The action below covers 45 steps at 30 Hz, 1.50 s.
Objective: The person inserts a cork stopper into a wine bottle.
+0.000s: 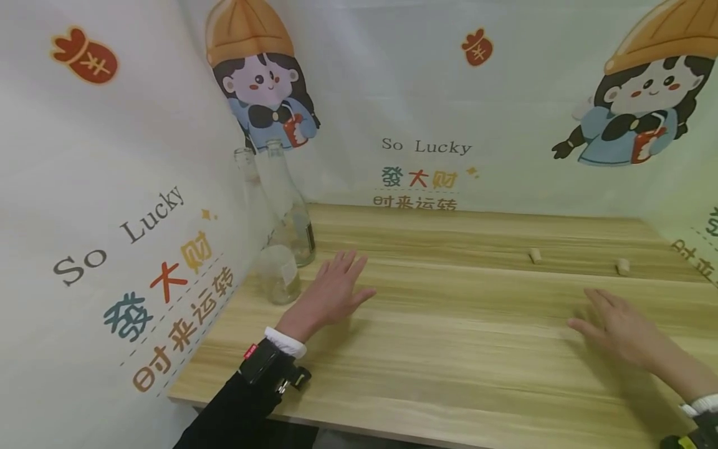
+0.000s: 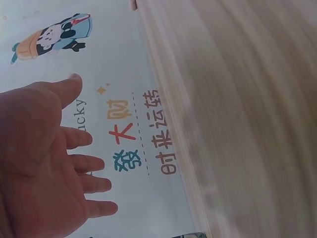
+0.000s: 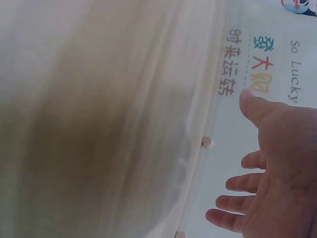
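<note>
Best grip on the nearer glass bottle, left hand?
Probably the round lower body of the nearer glass bottle, from its right, where the left hand is. The bottle stands upright, the body wider than the slim neck; the rear bottle crowds it behind, the printed backdrop on its left.

On the back wall sheet (image 1: 426,112) and the left wall sheet (image 1: 140,168), one can read "So Lucky" in dark letters, below it "發大财" in teal, red and yellow, and then "时来运转" in brown. The right wall sheet (image 1: 687,212) shows only some similar characters, cut by the edge of the head view. The labels on the front glass bottle (image 1: 277,265) and the rear glass bottle (image 1: 297,215) are too small to read.
</note>
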Each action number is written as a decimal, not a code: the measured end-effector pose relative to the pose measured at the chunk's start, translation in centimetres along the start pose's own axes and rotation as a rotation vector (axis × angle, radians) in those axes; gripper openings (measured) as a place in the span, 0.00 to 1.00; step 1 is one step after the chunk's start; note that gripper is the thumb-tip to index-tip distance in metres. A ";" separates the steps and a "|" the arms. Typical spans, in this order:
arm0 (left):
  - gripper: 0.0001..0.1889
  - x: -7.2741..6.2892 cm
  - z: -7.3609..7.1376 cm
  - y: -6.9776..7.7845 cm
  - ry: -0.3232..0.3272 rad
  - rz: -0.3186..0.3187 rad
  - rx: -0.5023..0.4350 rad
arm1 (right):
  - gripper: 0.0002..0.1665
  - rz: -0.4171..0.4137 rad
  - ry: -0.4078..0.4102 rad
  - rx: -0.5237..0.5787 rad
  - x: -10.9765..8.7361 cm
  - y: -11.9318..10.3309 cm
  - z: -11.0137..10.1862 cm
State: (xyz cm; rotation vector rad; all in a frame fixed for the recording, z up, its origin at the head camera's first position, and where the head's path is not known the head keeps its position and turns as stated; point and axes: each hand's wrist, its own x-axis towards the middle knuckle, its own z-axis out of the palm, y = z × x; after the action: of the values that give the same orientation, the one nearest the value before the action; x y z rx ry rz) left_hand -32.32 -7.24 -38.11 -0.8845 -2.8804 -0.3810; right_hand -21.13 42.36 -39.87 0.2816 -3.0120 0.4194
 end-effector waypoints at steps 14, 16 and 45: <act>0.37 2.3 -0.5 0.1 0.036 -0.031 0.011 | 0.44 -0.048 0.048 -0.037 3.9 0.7 -0.9; 0.37 2.6 -0.6 0.1 0.044 -0.040 0.007 | 0.43 -0.047 0.050 -0.046 4.5 0.8 -1.0; 0.26 7.1 -2.2 -2.3 0.540 -0.219 -0.056 | 0.43 0.101 -0.081 -0.032 13.6 1.0 0.1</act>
State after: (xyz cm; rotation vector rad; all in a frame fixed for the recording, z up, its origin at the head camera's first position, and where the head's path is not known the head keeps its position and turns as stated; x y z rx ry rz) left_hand -39.46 -5.86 -35.21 -0.3867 -2.4683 -0.6148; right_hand -34.61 41.00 -38.69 0.1472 -3.1188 0.3761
